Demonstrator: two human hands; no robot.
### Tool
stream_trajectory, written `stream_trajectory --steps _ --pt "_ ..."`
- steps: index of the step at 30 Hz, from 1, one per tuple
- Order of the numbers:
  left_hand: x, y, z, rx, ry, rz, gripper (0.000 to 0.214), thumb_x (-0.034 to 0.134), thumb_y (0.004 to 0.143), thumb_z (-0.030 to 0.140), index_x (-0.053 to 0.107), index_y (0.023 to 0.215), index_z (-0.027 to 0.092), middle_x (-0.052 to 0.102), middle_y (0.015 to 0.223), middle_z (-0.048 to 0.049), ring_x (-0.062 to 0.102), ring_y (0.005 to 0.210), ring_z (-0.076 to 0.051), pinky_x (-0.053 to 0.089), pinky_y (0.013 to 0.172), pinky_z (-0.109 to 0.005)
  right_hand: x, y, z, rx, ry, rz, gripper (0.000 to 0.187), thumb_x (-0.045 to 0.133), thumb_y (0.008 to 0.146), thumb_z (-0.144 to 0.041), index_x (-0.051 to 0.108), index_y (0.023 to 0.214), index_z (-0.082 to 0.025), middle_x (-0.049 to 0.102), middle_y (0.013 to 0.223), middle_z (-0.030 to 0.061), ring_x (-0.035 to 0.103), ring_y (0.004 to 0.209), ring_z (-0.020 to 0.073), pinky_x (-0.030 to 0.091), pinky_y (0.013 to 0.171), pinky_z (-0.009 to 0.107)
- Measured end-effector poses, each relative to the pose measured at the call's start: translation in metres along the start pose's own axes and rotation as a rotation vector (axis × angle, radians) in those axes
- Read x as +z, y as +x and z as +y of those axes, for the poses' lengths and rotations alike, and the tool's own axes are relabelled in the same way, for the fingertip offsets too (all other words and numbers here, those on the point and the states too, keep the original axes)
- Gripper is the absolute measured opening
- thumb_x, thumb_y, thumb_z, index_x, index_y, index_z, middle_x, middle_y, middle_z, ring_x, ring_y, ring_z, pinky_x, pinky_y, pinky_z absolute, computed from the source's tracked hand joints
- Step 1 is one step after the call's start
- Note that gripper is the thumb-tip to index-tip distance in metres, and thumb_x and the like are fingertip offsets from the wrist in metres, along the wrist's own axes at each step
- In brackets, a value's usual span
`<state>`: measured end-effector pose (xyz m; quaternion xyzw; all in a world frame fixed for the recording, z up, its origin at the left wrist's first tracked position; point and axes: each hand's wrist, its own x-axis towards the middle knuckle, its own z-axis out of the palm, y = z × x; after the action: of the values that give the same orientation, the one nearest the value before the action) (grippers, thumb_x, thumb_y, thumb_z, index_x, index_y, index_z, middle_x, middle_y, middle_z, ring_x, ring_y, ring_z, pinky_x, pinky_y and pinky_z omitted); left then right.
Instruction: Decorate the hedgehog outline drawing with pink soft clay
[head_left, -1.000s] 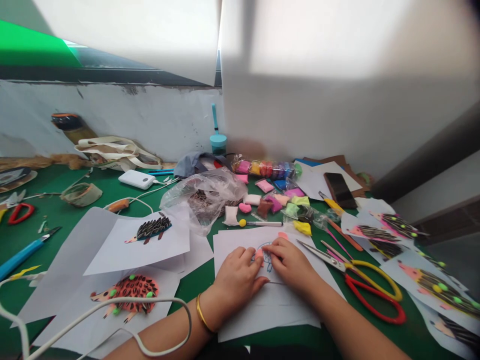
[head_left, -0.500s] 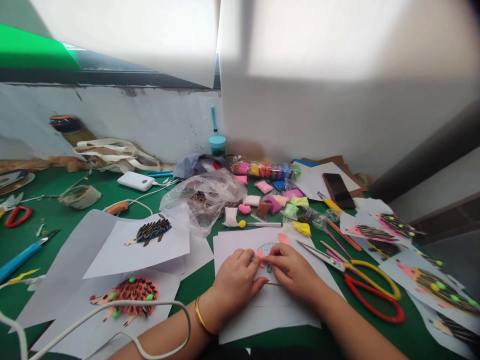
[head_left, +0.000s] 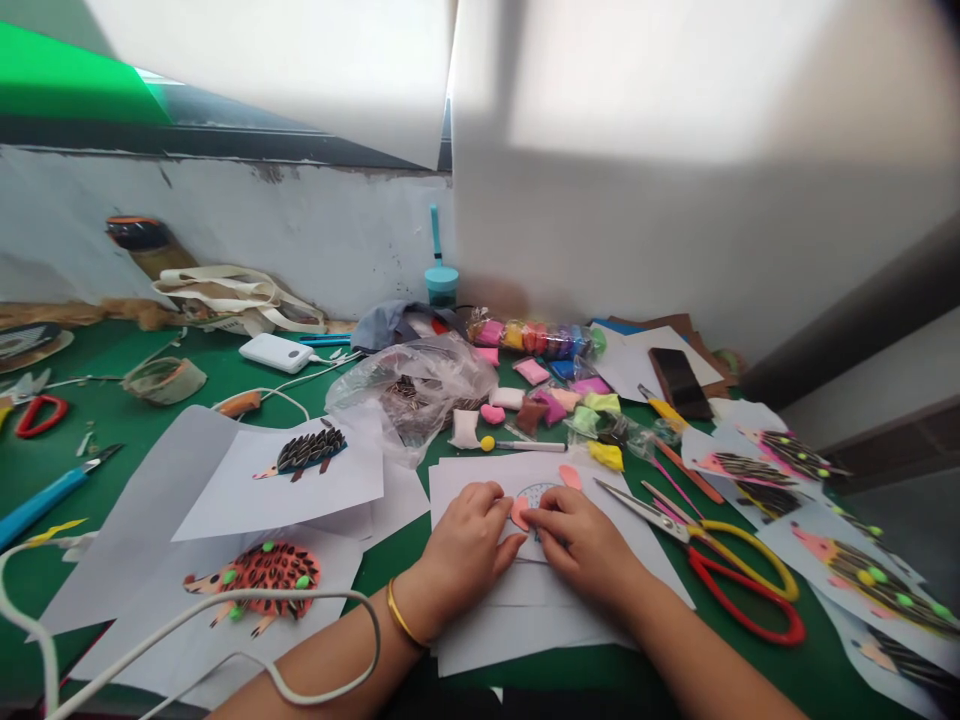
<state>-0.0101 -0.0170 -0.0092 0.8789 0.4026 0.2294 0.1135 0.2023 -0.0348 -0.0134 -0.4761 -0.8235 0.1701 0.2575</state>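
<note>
Both of my hands work over a white sheet of paper (head_left: 472, 470) that carries a blue hedgehog-like drawing (head_left: 541, 492), partly covered by my fingers. A flat piece of salmon-pink modelling clay (head_left: 519, 513) lies between my fingertips on the drawing. My left hand (head_left: 474, 540), curled, has its fingers at the clay's left edge. From the other side, the right hand (head_left: 581, 545) pinches the clay's right edge with thumb and forefinger. A second flat pink clay piece (head_left: 570, 476) rests on the sheet just beyond the right hand.
Right of the paper lie scissors (head_left: 697, 540) with red and yellow handles. Clay packets (head_left: 529, 415) and a plastic bag of seeds (head_left: 420, 390) are behind it. Seed hedgehog pictures (head_left: 311, 450) flank both sides. A white cable (head_left: 225, 605) crosses the left forearm.
The pink clay between my fingers now shows a broader, rounder face. My hands have shifted only slightly, and the whole view has moved a little.
</note>
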Motion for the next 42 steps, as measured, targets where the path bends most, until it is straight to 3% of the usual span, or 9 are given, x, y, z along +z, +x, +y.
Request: stream_trajectory --steps 5,12,21,26,33,42 --pt "-0.001 0.001 0.002 0.015 0.057 -0.058 0.034 0.064 0.087 0.037 0.059 0.115 0.018 0.056 0.114 -0.0103 0.053 0.106 -0.027 0.049 0.094 -0.045 0.002 0.000 0.003 0.047 0.021 -0.006 0.044 0.054 0.084 -0.013 0.063 0.125 -0.024 0.062 0.105 0.0078 0.060 0.095 0.0215 0.051 0.086 0.037" --pt "0.000 0.003 0.003 0.060 0.104 -0.077 0.032 0.061 0.090 0.040 0.060 0.114 0.019 0.058 0.102 -0.0082 0.054 0.096 -0.026 0.051 0.085 -0.043 0.003 0.004 -0.001 0.054 -0.034 -0.015 0.039 0.054 0.084 -0.013 0.066 0.120 -0.024 0.061 0.100 0.0071 0.058 0.092 0.0210 0.050 0.085 0.037" --pt "0.000 0.005 -0.008 0.013 -0.019 0.003 0.013 0.059 0.089 0.023 0.064 0.100 0.019 0.063 0.102 -0.0063 0.058 0.096 -0.022 0.051 0.089 -0.039 0.004 0.004 -0.001 0.062 -0.061 -0.037 0.040 0.055 0.086 -0.015 0.065 0.123 -0.024 0.059 0.101 0.0070 0.057 0.093 0.0211 0.049 0.086 0.037" --pt "-0.002 0.006 -0.012 -0.017 -0.066 0.008 0.022 0.059 0.083 0.013 0.065 0.104 0.020 0.063 0.106 -0.0068 0.058 0.100 -0.022 0.051 0.090 -0.038 0.003 0.003 0.000 0.035 -0.055 -0.046 0.039 0.054 0.087 -0.015 0.066 0.123 -0.026 0.058 0.099 0.0065 0.056 0.091 0.0207 0.049 0.084 0.037" --pt "-0.009 0.004 -0.012 -0.037 -0.024 -0.044 0.044 0.074 0.076 0.029 0.062 0.118 0.024 0.061 0.129 -0.0064 0.051 0.123 -0.028 0.039 0.103 -0.049 -0.001 0.003 -0.007 0.020 -0.098 -0.067 0.035 0.052 0.090 -0.018 0.066 0.121 -0.026 0.057 0.098 0.0073 0.054 0.090 0.0209 0.046 0.082 0.036" --pt "-0.010 0.006 -0.014 -0.061 -0.040 -0.082 0.046 0.076 0.075 0.032 0.063 0.118 0.024 0.061 0.131 -0.0055 0.052 0.123 -0.026 0.035 0.105 -0.046 -0.002 0.001 -0.015 -0.011 -0.209 -0.053 0.032 0.056 0.089 -0.020 0.067 0.118 -0.027 0.056 0.093 0.0059 0.052 0.087 0.0203 0.040 0.080 0.034"
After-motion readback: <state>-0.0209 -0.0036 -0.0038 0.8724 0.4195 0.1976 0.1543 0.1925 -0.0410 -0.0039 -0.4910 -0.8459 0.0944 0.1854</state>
